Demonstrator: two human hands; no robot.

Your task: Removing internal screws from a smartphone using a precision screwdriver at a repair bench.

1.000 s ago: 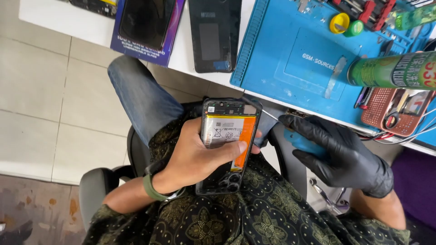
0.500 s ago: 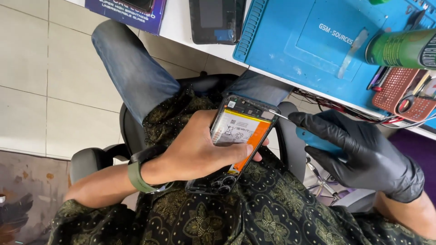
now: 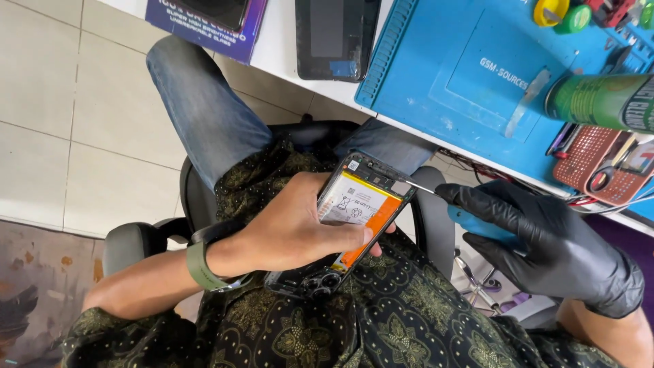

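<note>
The left hand grips an opened phone over the lap; just beside it the gloved right hand pinches a blue-handled screwdriver. Beyond the phone, a blue mat covers the white table, above pale floor tiles

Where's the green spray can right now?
In the head view, the green spray can lies on its side at the upper right, on the blue work mat, just above a red mesh tray.
</note>
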